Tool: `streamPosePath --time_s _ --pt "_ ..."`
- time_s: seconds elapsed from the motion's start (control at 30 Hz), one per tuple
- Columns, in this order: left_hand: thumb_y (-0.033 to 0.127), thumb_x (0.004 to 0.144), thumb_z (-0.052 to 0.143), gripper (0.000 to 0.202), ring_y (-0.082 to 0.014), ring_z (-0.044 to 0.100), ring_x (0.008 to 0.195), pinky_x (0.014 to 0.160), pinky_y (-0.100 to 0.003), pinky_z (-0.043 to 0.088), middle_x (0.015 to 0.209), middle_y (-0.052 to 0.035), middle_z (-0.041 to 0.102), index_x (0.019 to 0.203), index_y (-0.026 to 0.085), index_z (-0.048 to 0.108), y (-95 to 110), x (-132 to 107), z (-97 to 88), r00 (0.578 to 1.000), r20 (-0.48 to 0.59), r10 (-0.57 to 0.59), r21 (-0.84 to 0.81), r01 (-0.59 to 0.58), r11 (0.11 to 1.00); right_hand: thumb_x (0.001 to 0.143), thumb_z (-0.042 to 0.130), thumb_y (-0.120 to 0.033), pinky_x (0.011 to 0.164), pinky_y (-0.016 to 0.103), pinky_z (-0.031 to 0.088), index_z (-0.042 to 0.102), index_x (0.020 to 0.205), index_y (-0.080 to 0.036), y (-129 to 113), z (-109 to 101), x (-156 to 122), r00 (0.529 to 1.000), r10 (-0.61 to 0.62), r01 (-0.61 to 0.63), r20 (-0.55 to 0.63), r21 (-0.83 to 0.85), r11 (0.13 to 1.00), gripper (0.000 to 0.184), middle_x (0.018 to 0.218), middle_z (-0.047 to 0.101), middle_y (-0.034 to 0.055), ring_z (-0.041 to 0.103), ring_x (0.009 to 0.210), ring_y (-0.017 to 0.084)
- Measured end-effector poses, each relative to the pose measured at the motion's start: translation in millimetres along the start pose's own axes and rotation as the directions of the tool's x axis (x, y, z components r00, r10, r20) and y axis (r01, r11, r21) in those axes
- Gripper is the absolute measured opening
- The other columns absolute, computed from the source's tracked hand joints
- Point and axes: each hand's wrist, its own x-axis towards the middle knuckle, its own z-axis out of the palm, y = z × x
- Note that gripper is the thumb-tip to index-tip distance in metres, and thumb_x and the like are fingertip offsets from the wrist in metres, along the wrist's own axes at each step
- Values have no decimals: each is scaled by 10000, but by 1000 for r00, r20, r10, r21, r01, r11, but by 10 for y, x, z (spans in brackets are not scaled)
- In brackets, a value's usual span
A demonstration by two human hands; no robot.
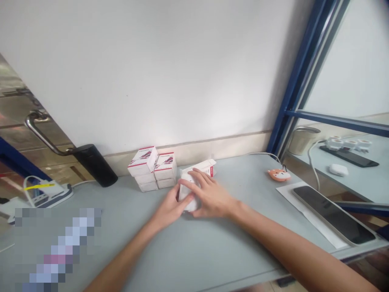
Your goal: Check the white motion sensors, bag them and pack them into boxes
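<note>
White box (191,205), partly hidden, held between fingers (192,186).

Five stacked boxes (162,174) show, one white item (184,190) between two hands (167,207) (209,195), one orange case (278,174) and one black cylinder (95,165).

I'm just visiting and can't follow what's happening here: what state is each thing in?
Left hand: gripping white item
Right hand: gripping white item
White item: held, partly covered
Boxes: stacked, seemingly shut
Red-marked carton: partly hidden, seemingly open
Phone: face up, screen dark
Orange case: lying down, shut or not unclear
Black cylinder: standing on end
</note>
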Motion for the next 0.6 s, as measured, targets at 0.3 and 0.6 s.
streamPosePath --time_s 0.3,0.6 --pt "433 1023 537 443 -354 551 1314 1121 -518 419 1408 -141 621 1425 257 603 -179 465 15 843 70 533 795 -369 481 791 776 -439 1113 575 450 310 1596 -245 846 -455 -66 730 567 -576 -382 102 811 951 1467 449 220 430 1414 427" --pt "292 1095 328 455 -283 502 1398 1175 -491 418 1502 -125 537 1481 259 566 -512 628 -23 861 79 502 712 -401 576 751 801 -473 1031 499 500 400 1570 -258 1035 -277 -180 731 661 -653 -172 106 750 937 1415 492 192 521 1331 389"
